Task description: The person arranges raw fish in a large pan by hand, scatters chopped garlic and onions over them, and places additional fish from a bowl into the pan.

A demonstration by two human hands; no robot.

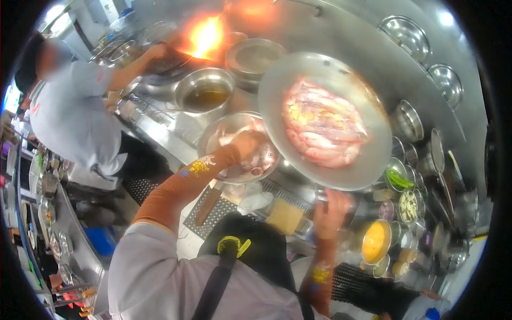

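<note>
At the far left, a co-worker [80, 114] reaches one arm toward a dark pan [165, 60], with a bright flame [207, 36] at its right side. Next comes a pot [205, 90] of brown liquid, just behind your bowl [200, 140]. A lidded pot [256, 55] stands to its right.

Your left hand [248, 144] is in the bowl, over the raw fish [266, 156]; its fingers are bent down, and whether they pinch a fish cannot be told. Your hand and forearm cover part of the bowl.

The wok [326, 178] is right of the bowl, its rim overlapping the bowl's edge in view. It holds more fish [323, 148], with yellow pieces [303, 115] on top.

Your right hand [332, 209] is at the wok's near side. Its fingers are blurred; whether they are closed on anything cannot be told.

Farther right, a container [376, 242] of yellow liquid, green vegetables [399, 178] and small bowls [409, 207] crowd the worktop, close to your right hand's side.
</note>
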